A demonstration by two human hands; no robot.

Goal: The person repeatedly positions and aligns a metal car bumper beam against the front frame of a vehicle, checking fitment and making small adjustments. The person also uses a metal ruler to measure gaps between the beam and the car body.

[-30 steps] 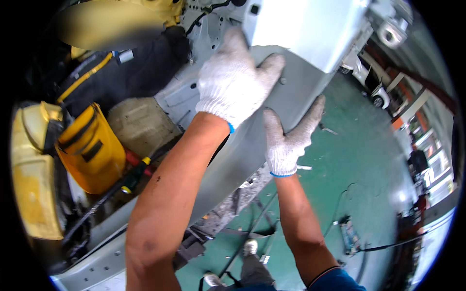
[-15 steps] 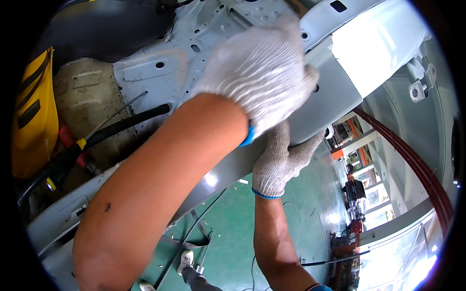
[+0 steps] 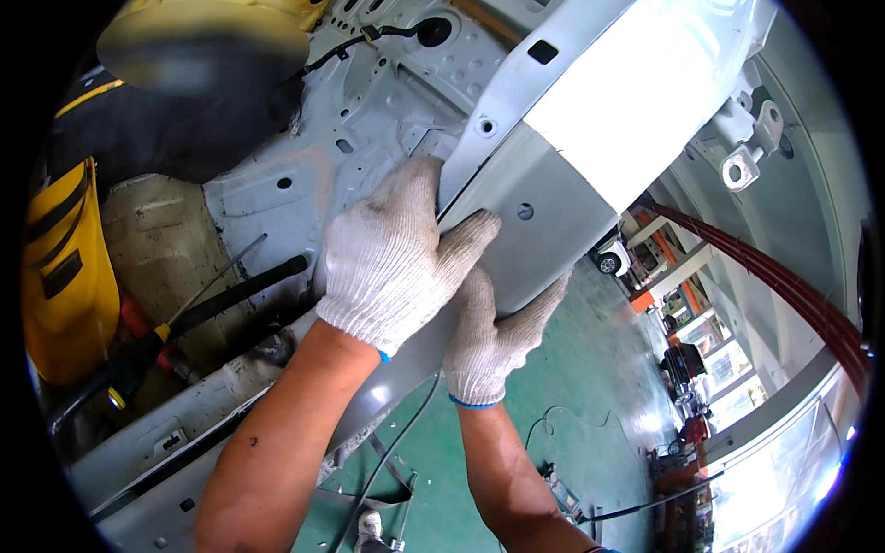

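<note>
A grey car sill panel point(image 3: 556, 184) with a round hole runs diagonally through the middle, its far end meeting a bright white body section point(image 3: 627, 92). My left hand point(image 3: 396, 244), in a white knit glove, is closed over the panel's upper edge. Its thumb lies on the grey face, while the other fingertips are partly hidden at the pale flange. My right hand point(image 3: 493, 341), gloved likewise, holds the lower edge. Its thumb rests against the outer face and its fingers reach along the underside, partly out of sight.
At left, the bare car floor point(image 3: 277, 157) carries a yellow case-like object point(image 3: 69, 276) and a black-handled tool point(image 3: 244, 290). A metal bracket point(image 3: 742, 166) juts out at upper right. Cables point(image 3: 396, 442) lie on the green floor point(image 3: 572, 396), where a person's shoe point(image 3: 370, 525) shows.
My left hand has come back from the far flange, toward the left and nearer to me, onto the sill panel. My right hand keeps its hold as the view shifts.
</note>
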